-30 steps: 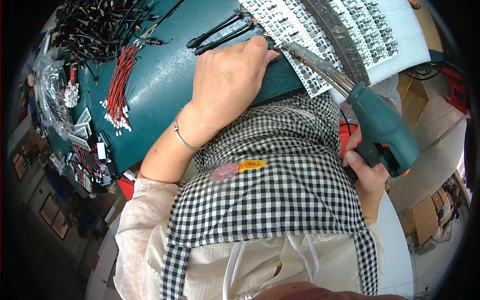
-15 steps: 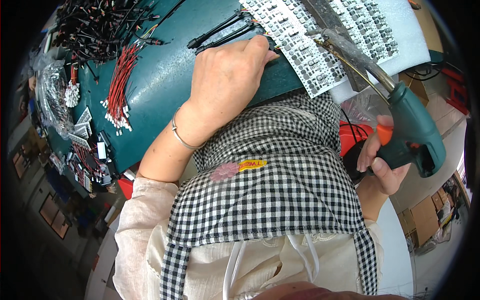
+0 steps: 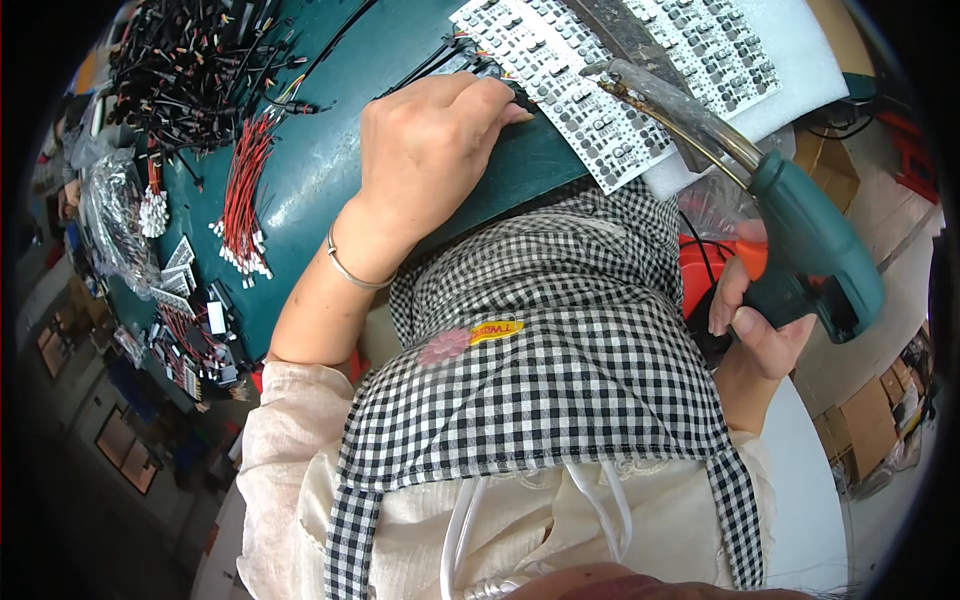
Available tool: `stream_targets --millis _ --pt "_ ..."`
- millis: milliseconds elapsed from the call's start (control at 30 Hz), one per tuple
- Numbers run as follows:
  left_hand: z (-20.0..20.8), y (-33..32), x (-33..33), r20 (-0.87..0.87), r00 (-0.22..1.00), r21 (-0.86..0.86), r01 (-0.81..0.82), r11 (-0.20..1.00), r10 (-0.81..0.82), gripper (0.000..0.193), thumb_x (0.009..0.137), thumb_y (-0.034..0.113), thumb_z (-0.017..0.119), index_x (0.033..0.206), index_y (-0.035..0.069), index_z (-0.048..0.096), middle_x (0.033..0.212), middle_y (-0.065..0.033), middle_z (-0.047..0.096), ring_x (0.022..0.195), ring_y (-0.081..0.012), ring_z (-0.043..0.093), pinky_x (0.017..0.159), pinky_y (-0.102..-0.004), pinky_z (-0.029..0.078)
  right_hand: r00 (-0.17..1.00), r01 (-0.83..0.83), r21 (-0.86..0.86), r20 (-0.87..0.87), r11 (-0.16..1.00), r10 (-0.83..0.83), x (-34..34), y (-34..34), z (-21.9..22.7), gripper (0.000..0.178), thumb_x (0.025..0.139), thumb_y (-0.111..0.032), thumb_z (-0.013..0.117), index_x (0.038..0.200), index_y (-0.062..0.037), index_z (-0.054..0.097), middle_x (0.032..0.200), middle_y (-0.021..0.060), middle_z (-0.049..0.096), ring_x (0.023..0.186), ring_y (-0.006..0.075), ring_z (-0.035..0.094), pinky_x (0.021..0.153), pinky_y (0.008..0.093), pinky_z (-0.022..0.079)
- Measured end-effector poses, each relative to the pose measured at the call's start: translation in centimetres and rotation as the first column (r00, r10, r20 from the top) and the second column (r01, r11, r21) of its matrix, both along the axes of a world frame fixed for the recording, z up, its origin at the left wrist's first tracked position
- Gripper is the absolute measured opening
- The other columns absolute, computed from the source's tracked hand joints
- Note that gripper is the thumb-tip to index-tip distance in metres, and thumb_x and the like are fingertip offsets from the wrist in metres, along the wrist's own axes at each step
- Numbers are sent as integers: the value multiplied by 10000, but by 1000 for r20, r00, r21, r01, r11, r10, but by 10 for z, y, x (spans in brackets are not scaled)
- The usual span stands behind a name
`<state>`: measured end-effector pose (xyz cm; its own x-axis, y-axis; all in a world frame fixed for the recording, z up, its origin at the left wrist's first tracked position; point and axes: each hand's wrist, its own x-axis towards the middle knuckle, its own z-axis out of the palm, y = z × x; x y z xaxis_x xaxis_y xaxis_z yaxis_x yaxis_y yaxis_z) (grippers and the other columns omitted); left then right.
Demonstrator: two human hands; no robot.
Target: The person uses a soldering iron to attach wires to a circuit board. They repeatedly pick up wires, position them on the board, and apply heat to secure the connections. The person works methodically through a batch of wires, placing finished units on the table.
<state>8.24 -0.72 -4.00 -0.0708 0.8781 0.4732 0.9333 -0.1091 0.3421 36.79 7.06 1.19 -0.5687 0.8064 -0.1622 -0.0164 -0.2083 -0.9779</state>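
My left hand (image 3: 425,150) is closed with its fingers bent, low over the table by the near-left edge of a white circuit board panel (image 3: 555,75). The hand itself hides most of what its fingertips hold; a dark bit shows beside them. Just beyond it lie black cables (image 3: 450,52), their thin coloured wire ends at the panel's edge. In my right hand (image 3: 755,325) is a green soldering gun (image 3: 810,220) with an orange trigger. Its metal tip points left, above the panel. A dark metal bar (image 3: 645,50) rests across the panel.
White foam (image 3: 800,60) lies under the panel. On the left of the green table (image 3: 320,170) are a heap of black cables (image 3: 190,80), red wires with white connectors (image 3: 245,195), clear plastic bags (image 3: 118,205) and small boards with wires (image 3: 195,340). Cardboard boxes (image 3: 865,420) stand on the right.
The view has shifted a little. The soldering gun's tip has moved slightly left over the panel. My left hand stays closed by the panel's edge and covers more of the black cables.
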Motion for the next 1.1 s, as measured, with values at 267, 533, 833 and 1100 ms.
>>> stream_targets --millis 267,533,833,1100 --pt "-9 4 -12 198 979 -22 49 999 -44 117 692 142 747 731 82 654 645 -51 639 544 -190 611 481 -293 461 999 46 6 -21 999 -46 -1 -1 -2 686 707 -159 732 1195 172 380 623 104 504 434 133 467 373 230 403" --pt "9 8 -13 513 844 -416 82 906 159 130 761 117 757 767 6 690 673 -14 666 609 -56 591 556 -192 458 999 43 24 -14 999 -42 -4 1 2 691 702 -176 748 1180 171 391 663 126 521 438 131 467 365 231 398" --pt "19 17 -13 445 891 -419 117 901 91 147 738 112 772 752 0 678 647 -25 657 587 -44 586 560 -196 475 1000 0 4 27 1000 0 3 -1 3 696 692 -177 749 1186 167 401 672 131 531 434 133 456 371 227 388" --pt "7 4 10 294 937 -232 -123 965 190 150 703 113 782 713 25 661 599 -23 626 523 -58 580 495 -191 457 997 -73 -10 35 997 74 11 -3 -2 642 704 -152 725 1179 155 421 597 95 510 441 132 461 410 215 387"
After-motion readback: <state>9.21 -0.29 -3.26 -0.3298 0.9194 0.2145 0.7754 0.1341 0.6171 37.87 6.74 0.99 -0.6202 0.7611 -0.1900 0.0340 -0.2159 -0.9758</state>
